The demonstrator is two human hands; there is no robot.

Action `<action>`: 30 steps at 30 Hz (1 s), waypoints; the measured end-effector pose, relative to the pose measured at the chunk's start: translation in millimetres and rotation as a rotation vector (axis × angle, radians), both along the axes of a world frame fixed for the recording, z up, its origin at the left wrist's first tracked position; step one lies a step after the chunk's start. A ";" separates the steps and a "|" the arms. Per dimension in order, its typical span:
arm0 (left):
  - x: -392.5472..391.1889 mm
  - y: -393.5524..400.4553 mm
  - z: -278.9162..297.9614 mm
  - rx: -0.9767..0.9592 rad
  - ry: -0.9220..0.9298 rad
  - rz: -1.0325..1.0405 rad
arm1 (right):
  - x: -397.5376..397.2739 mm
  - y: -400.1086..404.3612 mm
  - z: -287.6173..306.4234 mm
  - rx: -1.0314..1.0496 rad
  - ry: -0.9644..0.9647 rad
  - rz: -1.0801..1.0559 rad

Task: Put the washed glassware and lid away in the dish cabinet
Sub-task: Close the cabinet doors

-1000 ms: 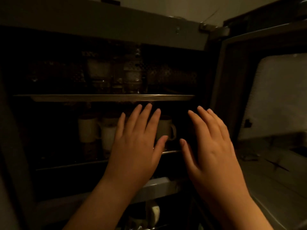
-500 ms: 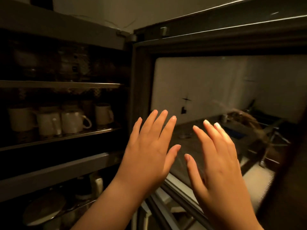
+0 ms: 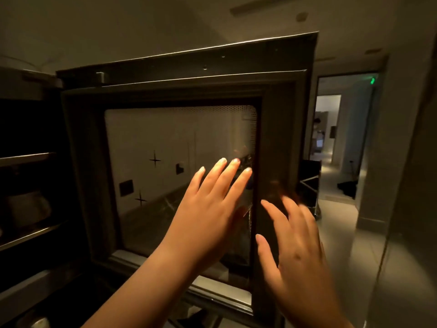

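Dish cabinet door [image 3: 165,91] hangs open; left hand [image 3: 205,214] and right hand [image 3: 300,252], flat-fingered and empty, must likely swing it closed

Kitchen: dish cabinet [image 3: 184,91], shelved cups [image 3: 28,209]

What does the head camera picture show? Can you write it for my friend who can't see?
Two empty hands reach toward an open cabinet door with a glass pane: the left hand is spread flat in front of the glass, the right hand near the door's dark outer edge. Dim cabinet shelves show at left, and a lit hallway at right.
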State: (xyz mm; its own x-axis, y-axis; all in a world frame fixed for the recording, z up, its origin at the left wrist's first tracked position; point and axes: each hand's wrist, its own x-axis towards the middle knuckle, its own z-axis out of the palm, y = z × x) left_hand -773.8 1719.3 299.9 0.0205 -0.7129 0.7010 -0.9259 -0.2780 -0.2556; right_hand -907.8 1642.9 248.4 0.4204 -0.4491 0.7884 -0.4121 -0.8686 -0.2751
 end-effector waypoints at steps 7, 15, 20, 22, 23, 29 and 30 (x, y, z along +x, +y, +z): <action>-29.1 -45.1 36.6 0.049 -0.319 -0.187 | -12.5 -12.3 0.3 0.315 0.218 -0.123; -29.4 -65.1 62.1 0.179 -0.489 -0.123 | -15.0 -18.5 7.9 0.168 0.204 -0.023; -31.2 -59.6 68.5 0.057 -0.610 -0.177 | -22.0 -31.0 14.0 0.014 0.029 -0.029; -30.3 -55.1 72.4 0.036 -0.649 -0.207 | -24.8 -38.4 17.2 -0.096 0.007 0.005; -29.5 -51.5 76.2 0.043 -0.667 -0.226 | -26.1 -42.3 19.0 -0.163 -0.021 0.053; -33.1 -24.6 109.7 -0.022 -0.742 -0.426 | -21.9 -60.2 32.1 -0.598 -0.160 0.284; -36.1 -19.1 118.5 -0.045 -0.727 -0.429 | -19.3 -63.4 35.0 -0.661 -0.163 0.306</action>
